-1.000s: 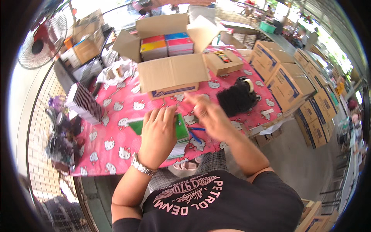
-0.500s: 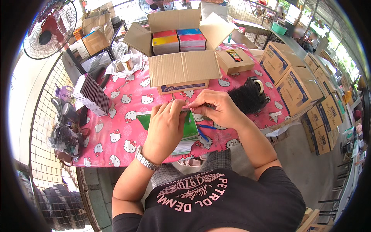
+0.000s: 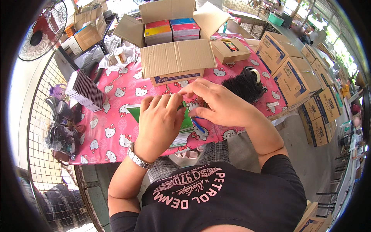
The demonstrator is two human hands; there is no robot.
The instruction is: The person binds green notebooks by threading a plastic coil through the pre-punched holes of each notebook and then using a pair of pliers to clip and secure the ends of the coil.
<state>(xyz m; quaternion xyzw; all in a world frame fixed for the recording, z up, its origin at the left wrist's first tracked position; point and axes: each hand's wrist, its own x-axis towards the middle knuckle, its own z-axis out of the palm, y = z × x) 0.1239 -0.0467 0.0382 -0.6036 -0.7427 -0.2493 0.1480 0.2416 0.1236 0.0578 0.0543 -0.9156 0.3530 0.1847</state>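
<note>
Head view: left hand (image 3: 162,114) bends over the green notebook (image 3: 187,123) near the table's (image 3: 92,144) front edge, grip hidden; right hand (image 3: 201,98) has thumb and forefinger apart, hold unclear. Uneven pressure might skew the pages; a stray knuckle might nudge the blue tool (image 3: 199,127). Fingers cover the notebook's middle.

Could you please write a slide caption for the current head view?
Left hand over a green notebook, right hand close beside it, an open carton of books beyond.
</note>
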